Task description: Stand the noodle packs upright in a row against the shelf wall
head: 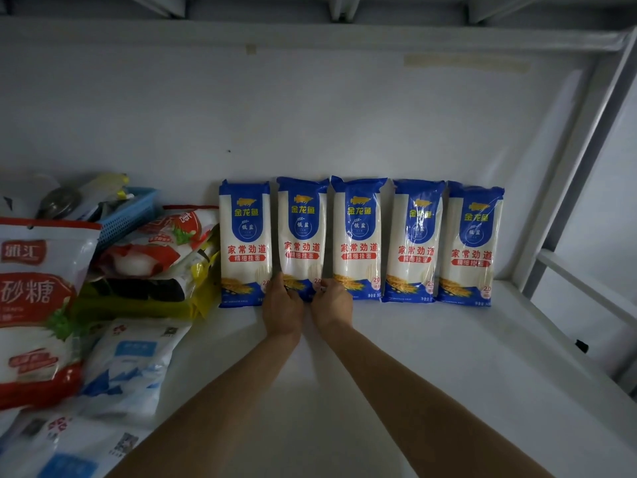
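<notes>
Against the white shelf wall [310, 115] I see five glossy noodle packs [358, 236] upright; my left hand [282, 307] and right hand [331, 301] pinch the second pack [302, 229] at its base. Crinkly bags [41, 305] crowd left.

Both arms bare, extended forward from bottom of frame, converging toward centre. Left hand [283, 307] and right hand [331, 301] sit side by side, nearly touching, backs of hands up toward the camera. Left thumb points up, remaining fingers curled forward, tips hidden. Right hand mirrors it: thumb in toward the left hand, fingers wrapped forward. Wrists straight, in line with forearms. Whether either hand is actually clamping or just pressing: can't tell from this angle.
</notes>
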`<act>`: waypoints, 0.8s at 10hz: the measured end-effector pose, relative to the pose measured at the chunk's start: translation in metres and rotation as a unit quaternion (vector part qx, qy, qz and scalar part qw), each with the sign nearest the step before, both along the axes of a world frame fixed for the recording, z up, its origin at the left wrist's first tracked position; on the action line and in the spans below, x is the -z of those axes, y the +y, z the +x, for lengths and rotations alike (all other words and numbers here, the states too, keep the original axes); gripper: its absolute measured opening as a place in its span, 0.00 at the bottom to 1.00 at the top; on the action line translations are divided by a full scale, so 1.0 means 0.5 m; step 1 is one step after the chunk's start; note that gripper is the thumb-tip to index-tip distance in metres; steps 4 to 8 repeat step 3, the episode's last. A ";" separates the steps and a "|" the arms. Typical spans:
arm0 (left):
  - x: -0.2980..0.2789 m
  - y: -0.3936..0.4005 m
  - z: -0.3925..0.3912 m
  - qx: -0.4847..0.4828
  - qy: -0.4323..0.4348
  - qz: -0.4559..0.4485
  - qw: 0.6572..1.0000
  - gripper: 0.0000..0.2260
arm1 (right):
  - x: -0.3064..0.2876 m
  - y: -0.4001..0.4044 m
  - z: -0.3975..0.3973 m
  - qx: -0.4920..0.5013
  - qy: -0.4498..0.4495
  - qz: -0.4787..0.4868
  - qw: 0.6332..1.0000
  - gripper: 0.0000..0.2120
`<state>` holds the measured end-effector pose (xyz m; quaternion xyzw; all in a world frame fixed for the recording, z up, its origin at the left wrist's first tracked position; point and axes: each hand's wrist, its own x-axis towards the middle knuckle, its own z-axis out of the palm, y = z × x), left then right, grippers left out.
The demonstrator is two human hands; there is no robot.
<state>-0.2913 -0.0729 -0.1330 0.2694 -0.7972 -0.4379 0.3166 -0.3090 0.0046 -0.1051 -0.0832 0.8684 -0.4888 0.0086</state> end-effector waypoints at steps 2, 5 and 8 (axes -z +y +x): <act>-0.008 0.004 0.028 0.006 0.033 -0.009 0.999 0.18 | -0.005 0.005 0.032 0.028 0.010 -0.034 0.999 0.13; -0.022 0.000 0.064 -0.042 0.057 0.014 0.997 0.15 | -0.002 0.008 0.068 0.032 0.024 -0.063 0.997 0.16; -0.022 0.000 0.064 -0.042 0.057 0.014 0.997 0.15 | -0.002 0.008 0.068 0.032 0.024 -0.063 0.997 0.16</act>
